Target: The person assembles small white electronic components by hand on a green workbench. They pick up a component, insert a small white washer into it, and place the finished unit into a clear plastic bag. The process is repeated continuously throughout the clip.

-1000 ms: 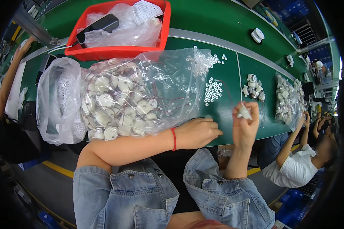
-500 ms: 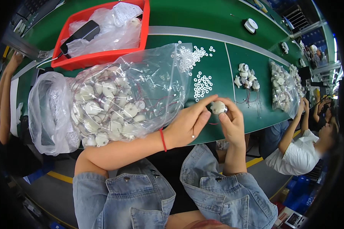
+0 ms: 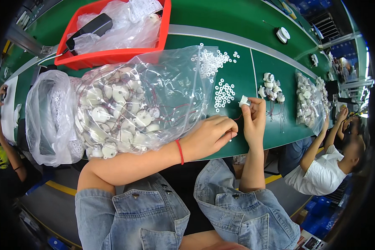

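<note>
Between the fingertips and thumb of my right hand (image 3: pixel 255 118) is a small wired motor (image 3: pixel 244 101), its round white plastic cap seen edge-on. A thin reddish wire (image 3: pixel 238 118) runs down from it to my left hand (image 3: pixel 212 134). The fingers of that hand are pinched round the wire, and a tiny white connector (image 3: pixel 230 140) pokes out beneath them. Close to my left wrist lies a clear plastic bag (image 3: pixel 171 79) with many similar white-capped motors (image 3: pixel 120 92) inside. Beyond my hands, small white ring washers (image 3: pixel 224 96) are spread on the green table (image 3: pixel 237 75).
A red bin (image 3: pixel 112 56) at the back left holds plastic bags and a black adapter (image 3: pixel 91 31). Another clear bag (image 3: pixel 56 116) of white rings stands at far left. Loose motors (image 3: pixel 272 88) and a filled bag (image 3: pixel 306 100) lie to the right. Co-workers sit on both sides.
My right hand has raised the motor slightly and turned it edge-on. My left hand has drawn back from it, its fingers now closed on the wire below.
</note>
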Motion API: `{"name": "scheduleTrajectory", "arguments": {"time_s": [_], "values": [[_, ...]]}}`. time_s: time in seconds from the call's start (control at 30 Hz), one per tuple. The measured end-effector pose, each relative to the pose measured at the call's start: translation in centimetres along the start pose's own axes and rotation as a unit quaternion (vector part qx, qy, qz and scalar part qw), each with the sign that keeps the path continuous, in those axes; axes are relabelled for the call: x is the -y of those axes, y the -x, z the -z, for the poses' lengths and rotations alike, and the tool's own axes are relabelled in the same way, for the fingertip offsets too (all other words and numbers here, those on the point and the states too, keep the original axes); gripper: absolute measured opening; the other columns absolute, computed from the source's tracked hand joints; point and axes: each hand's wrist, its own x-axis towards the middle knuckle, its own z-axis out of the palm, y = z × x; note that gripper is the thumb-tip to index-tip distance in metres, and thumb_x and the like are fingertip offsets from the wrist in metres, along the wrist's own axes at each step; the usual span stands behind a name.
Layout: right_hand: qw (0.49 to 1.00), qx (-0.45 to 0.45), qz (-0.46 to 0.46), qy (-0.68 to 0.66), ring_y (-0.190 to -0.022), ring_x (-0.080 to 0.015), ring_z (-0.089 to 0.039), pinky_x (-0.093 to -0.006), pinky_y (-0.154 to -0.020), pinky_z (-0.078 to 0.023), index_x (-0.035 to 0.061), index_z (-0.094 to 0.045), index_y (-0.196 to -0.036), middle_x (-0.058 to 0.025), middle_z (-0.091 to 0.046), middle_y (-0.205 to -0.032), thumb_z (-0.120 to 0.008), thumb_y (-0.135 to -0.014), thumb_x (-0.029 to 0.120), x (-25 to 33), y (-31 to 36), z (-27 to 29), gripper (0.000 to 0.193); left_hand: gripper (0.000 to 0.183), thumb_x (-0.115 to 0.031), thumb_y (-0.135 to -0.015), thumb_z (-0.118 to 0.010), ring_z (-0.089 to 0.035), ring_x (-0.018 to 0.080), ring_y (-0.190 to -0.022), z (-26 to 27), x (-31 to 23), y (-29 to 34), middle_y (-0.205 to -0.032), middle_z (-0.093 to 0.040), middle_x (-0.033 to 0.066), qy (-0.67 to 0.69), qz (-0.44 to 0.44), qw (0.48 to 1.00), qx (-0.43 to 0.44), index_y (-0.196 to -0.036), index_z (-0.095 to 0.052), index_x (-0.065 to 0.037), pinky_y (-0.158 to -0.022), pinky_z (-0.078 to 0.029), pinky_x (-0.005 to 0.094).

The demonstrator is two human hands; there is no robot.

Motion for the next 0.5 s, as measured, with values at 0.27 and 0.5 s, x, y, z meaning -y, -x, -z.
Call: {"name": "scheduleTrajectory", "arguments": {"time_s": [0.27, 0.5], "values": [[0.993, 0.025, 0.038, 0.108, -0.06, -0.0043, -0.037, -0.0231, -0.051, -0.028, 0.0003, -0.055, -0.106, 0.0024, -0.044, -0.07, -0.058, -0.1, 0.016, -0.4, -2.2, -0.1, 0.017, 0.015, -0.015, -0.09, -0.065, -0.061, 0.0258, -0.087, -0.6, 0.7, 0.4, -0.088, -0.061, 0.0064, -0.048, 0.015, 0.998, 0.04, -0.102, -0.071, -0.009, -0.078, -0.05, 0.0372], [0.993, 0.038, 0.032, 0.109, -0.059, -0.003, -0.034, -0.0221, -0.051, -0.025, -0.0001, -0.057, -0.108, 0.0048, -0.042, -0.07, -0.059, -0.099, 0.014, -0.3, -2.4, -0.1, 0.017, 0.017, -0.017, -0.09, -0.065, -0.06, 0.0236, -0.089, -1.1, 1.1, 0.8, -0.09, -0.06, 0.0051, -0.072, -0.035, 0.996, 0.049, -0.102, -0.071, -0.006, -0.076, -0.051, 0.0359]]}}
